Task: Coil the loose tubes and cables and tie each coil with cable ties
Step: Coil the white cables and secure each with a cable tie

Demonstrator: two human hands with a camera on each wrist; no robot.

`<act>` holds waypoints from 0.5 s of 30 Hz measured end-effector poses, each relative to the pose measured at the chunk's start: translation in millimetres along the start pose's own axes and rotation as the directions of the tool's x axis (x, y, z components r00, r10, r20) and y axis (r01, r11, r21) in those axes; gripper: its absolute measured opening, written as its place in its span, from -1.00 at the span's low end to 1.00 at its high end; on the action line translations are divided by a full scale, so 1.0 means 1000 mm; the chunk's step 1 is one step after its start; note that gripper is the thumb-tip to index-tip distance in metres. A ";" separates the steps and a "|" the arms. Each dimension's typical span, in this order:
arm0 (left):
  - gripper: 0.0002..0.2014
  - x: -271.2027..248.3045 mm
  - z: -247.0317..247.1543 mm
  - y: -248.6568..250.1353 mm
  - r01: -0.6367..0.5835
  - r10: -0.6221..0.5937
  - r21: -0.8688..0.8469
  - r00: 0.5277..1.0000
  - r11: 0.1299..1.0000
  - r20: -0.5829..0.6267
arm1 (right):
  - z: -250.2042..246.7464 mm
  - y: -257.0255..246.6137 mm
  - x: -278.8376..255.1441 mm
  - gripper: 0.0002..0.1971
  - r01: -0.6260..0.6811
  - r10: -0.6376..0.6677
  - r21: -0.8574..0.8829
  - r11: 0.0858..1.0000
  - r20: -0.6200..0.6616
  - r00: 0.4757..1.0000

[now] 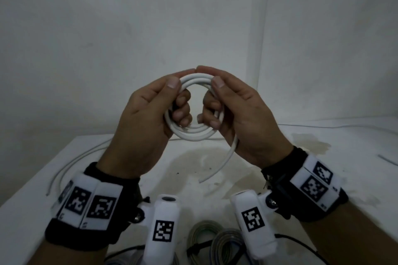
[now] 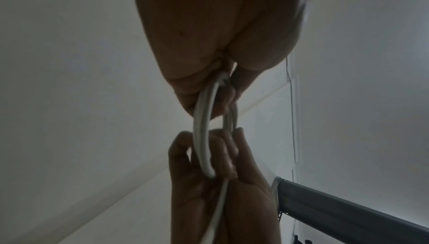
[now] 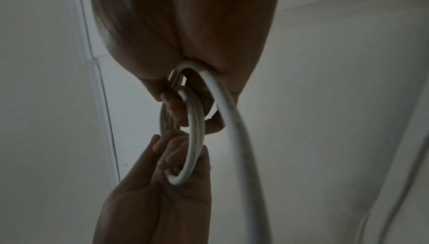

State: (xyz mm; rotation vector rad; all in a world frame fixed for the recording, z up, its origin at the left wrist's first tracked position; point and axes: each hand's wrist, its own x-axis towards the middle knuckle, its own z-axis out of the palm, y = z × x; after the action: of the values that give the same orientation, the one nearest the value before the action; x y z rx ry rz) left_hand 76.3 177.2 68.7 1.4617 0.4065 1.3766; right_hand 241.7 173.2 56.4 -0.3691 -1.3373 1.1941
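A white tube coil [image 1: 195, 133] of a few loops is held up above the white table [image 1: 323, 157]. My left hand [image 1: 155, 105] grips its left side, fingers curled through the ring and thumb on top. On the right side my right hand [image 1: 232, 105] grips it the same way. The tube's loose tail [image 1: 224, 161] hangs from under the right palm towards the table. The left wrist view shows the coil [image 2: 204, 138] edge-on between both hands, and so does the right wrist view, coil [image 3: 195, 138] with the tail [image 3: 234, 128] running past the camera.
A thin white cable [image 1: 71, 163] lies loose on the table's left side. Coiled grey cables [image 1: 215, 241] sit at the near edge, one with a black tie [image 1: 198, 245]. A small strip [image 1: 387, 160] lies at the far right. White walls close behind.
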 end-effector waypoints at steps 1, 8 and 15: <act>-0.64 0.000 -0.002 0.001 0.029 -0.029 0.007 0.999 1.000 0.029 | -0.001 0.001 0.000 -0.70 0.003 -0.004 -0.044 0.999 -0.018 1.000; -0.68 0.000 0.004 -0.003 -0.018 0.018 -0.009 0.998 1.000 -0.061 | 0.001 -0.003 0.000 -0.66 -0.004 0.002 0.058 0.998 0.021 1.000; -0.71 -0.002 -0.002 0.001 0.081 -0.081 0.004 0.993 0.997 0.088 | -0.002 -0.001 0.000 -0.68 -0.009 0.007 -0.101 0.995 -0.017 1.000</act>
State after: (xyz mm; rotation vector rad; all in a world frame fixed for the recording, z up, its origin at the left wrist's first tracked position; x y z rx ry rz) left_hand 73.5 176.8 67.9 1.4845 0.4057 1.2435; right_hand 244.1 173.8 57.0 -0.4563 -1.3857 1.1303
